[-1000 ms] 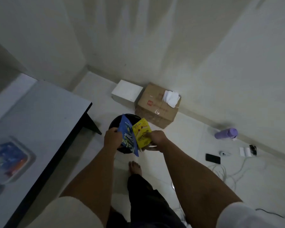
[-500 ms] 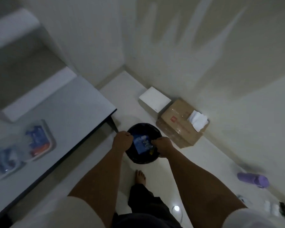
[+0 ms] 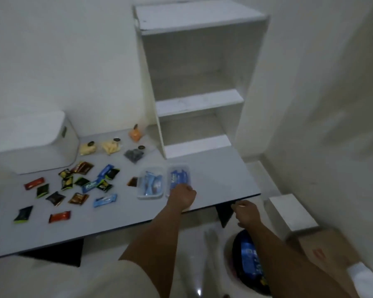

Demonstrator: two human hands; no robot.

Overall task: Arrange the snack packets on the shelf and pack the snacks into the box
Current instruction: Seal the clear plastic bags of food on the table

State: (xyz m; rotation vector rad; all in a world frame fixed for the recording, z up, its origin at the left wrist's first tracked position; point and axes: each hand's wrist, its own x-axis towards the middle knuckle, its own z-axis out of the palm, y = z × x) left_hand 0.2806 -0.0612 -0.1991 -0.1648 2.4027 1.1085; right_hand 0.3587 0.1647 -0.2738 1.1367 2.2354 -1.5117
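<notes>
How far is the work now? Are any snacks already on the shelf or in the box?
Early stage. Done: two clear trays on the table hold blue packets. In hand: the left hand reaches the right tray; the right hand hangs off the table edge. Left: the white shelf shows no packets, loose packets lie scattered, and the white box looks closed.

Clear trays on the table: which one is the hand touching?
The right-hand clear tray, packed with dark blue packets. The left hand rests on its near end; the other tray, holding paler packets, sits untouched beside it.
</notes>
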